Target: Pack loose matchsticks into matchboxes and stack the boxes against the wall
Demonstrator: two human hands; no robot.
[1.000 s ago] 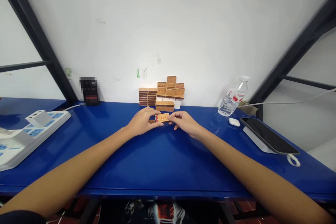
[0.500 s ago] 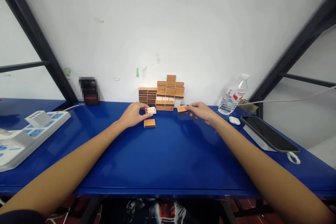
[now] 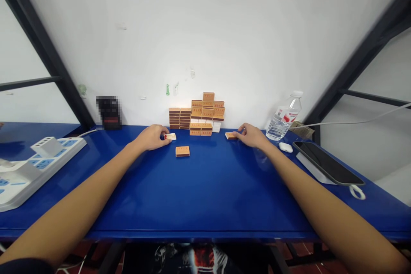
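Observation:
My left hand (image 3: 154, 138) is closed on a white matchbox tray (image 3: 170, 136) with matches showing in it, low over the table. Between the fingers of my right hand (image 3: 250, 135) is an orange matchbox sleeve (image 3: 230, 135), at table height right of the stack. A single matchbox (image 3: 182, 151) lies flat in front, just right of my left hand. Behind, against the wall, stands a stepped stack of matchboxes (image 3: 201, 126), with white trays among the orange boxes. Left of it, two columns of flat matchboxes (image 3: 179, 118) show their dark striking sides.
A water bottle (image 3: 285, 115), a white earphone case (image 3: 285, 147) and a phone on a stand (image 3: 327, 162) are at the right. On the left lie a power strip (image 3: 48, 165) and a black object (image 3: 111, 112). The blue table (image 3: 205, 197) meets the wall behind.
My left hand has moved left with the matchbox tray, away from the single matchbox. My right hand has shifted right with the matchbox sleeve, widening its distance from the stack.

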